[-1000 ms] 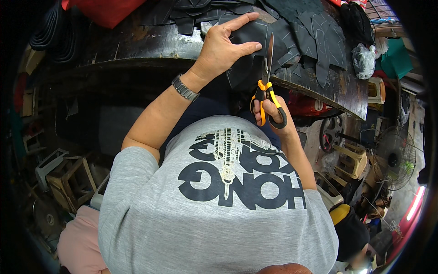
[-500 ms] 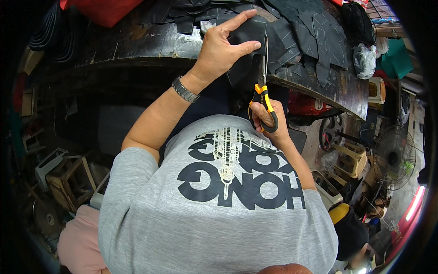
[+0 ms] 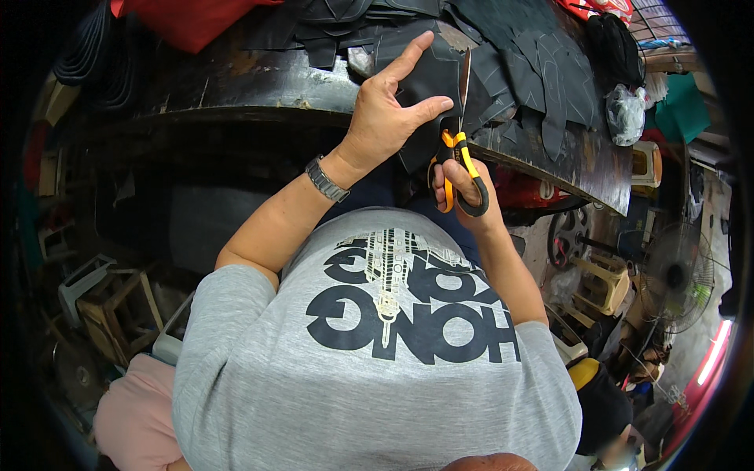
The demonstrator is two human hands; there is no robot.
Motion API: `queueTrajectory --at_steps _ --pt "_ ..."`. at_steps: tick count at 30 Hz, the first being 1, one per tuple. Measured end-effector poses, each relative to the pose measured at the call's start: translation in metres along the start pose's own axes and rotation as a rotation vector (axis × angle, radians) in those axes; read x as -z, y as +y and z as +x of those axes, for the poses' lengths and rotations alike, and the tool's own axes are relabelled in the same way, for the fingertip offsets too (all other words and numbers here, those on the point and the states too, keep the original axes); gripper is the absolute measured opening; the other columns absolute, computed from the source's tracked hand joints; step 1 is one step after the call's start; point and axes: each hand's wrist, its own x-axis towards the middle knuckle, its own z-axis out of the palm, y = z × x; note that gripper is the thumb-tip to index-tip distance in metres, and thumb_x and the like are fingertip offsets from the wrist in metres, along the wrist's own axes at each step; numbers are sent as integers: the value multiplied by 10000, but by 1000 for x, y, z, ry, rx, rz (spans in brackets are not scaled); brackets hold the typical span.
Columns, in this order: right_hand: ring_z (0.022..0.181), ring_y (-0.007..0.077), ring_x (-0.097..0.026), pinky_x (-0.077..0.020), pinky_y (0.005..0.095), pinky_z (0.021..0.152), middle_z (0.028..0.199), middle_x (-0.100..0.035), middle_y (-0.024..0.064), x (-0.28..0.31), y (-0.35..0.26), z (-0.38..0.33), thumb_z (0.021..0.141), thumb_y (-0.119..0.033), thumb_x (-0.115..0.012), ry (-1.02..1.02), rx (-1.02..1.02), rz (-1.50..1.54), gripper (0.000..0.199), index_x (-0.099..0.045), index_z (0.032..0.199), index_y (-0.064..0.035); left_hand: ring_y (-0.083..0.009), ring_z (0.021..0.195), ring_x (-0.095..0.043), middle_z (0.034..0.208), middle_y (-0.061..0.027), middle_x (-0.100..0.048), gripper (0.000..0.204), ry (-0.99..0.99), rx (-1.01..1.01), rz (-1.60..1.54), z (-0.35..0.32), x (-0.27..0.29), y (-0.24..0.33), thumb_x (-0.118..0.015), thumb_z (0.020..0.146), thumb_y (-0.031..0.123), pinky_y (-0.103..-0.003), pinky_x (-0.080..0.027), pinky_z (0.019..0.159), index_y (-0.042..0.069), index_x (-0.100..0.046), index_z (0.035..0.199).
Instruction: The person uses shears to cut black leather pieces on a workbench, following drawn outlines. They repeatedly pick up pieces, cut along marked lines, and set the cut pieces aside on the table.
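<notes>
A piece of black sheet material [image 3: 428,86] is held at the near edge of the dark, worn counter [image 3: 236,86]. It is pinched by the left hand [image 3: 389,110], the thumb against its right side and the forefinger stretched up across it, the other fingers spread. A watch with a metal band [image 3: 327,179] is worn on that wrist. Just right of the left hand, a pair of scissors with orange and black handles [image 3: 459,169] is gripped by the right hand [image 3: 463,192], fingers closed through the loops; the blades are pointed up and away, lying along the right edge of the black piece. Whether the blades are parted cannot be told.

Beyond both hands, more black cut pieces [image 3: 542,71] are heaped on the counter, some marked with pale outlines. At the far right end of the counter, well right of the right hand, a crumpled clear plastic bag [image 3: 626,114] is seen; its contents cannot be made out. Beside it, off the counter edge, a small cream-coloured boxy container [image 3: 646,163] is set. A red bundle [image 3: 188,20] is seen beyond the left hand at the far left of the counter.

Below and right of the right hand, a floor fan [image 3: 675,275] and a pale plastic stool [image 3: 601,282] are seen. Below the left forearm, wooden stools [image 3: 118,302] are stacked on the floor.
</notes>
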Motion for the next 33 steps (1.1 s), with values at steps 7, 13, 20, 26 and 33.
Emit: queueTrajectory --at_steps 7,13,20,26,33 --pt "453 80 -513 -408 215 395 591 -533 11 -8 6 -3 869 -348 -740 62 1 -47 367 -563 709 -68 -158 1212 -562 1428 -136 -514 750 8 39 -70 -2 -3 -2 -803 795 89 -298 -425 1040 45 -438 1448" --pt "417 72 -483 -366 201 362 555 -509 4 -15 9 -4 877 -326 -734 125 -31 -44 372 -546 680 -73 -153 1163 -591 1397 -131 -538 732 28 4 -4 -2 -7 -11 -808 786 73 -287 -470 1000 42 -461 1430" --pt "505 125 -548 -453 251 477 634 -558 39 12 1 -11 856 -339 -683 -66 -161 22 344 -592 747 -25 -110 953 -667 1057 -71 -720 277 66 251 -319 12 17 -10 -743 838 46 -229 -526 880 37 -720 1114" --pt "605 115 -580 -480 244 574 678 -582 36 33 -3 -24 806 -461 -707 -264 -166 -251 452 -612 857 -22 -153 1067 -652 1178 -98 -682 471 -236 335 -153 19 47 2 -762 803 39 -260 -500 966 74 -653 1260" --pt "584 128 -594 -484 245 559 669 -594 43 34 -9 -18 770 -623 -698 -289 -175 -347 633 -615 873 -4 -186 1075 -655 1203 -112 -673 647 -435 255 -22 16 38 -4 -800 739 87 -285 -467 1002 131 -592 1351"
